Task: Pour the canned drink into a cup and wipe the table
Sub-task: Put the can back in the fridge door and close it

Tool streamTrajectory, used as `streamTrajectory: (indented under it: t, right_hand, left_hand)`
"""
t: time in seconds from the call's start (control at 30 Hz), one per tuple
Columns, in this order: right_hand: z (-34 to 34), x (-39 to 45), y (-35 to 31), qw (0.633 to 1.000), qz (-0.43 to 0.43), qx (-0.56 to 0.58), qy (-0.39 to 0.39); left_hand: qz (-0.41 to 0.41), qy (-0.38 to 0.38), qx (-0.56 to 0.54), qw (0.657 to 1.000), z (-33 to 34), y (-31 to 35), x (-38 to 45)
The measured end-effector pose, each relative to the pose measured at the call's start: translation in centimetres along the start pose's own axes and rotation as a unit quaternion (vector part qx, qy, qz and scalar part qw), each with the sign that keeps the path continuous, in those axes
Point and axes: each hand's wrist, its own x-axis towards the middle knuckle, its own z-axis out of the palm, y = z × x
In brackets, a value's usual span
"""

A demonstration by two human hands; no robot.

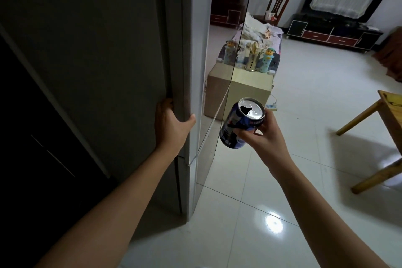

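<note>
Forearms: both of yours reach in from the bottom edge, closest to the lens.
Left hand (pixel 171 124): your fingers wrap round the edge of the grey door (pixel 121 72), thumb on its outer face.
Right hand (pixel 264 135): your fingers and thumb curl round the can (pixel 240 125), held in the air over the floor (pixel 282 180), just beside the door's edge.
Writing: you can read "PEPSI" in white letters down the can's side; the small print near the rim is too fine to make out.
Can look: dark blue body, silver lid, mouth hole already open, tilted with the lid towards you.
Nearby: wooden table (pixel 389 102) at right, well apart from the can.
</note>
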Motion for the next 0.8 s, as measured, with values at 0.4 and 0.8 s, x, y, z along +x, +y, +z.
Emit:
streamTrajectory:
  t: [0.4, 0.8]
  right_hand:
    - [-0.6, -0.7, 0.4, 0.999, 0.014, -0.014, 0.037]
    - [-3.3, -0.1, 0.8, 1.000, -0.008, -0.010, 0.015]
  left_hand:
    - [-0.004, -0.011, -0.001, 1.000, -0.1, 0.2, 0.0]
    - [-0.012, -0.018, 0.026, 0.999, 3.6, 3.6, -4.0]
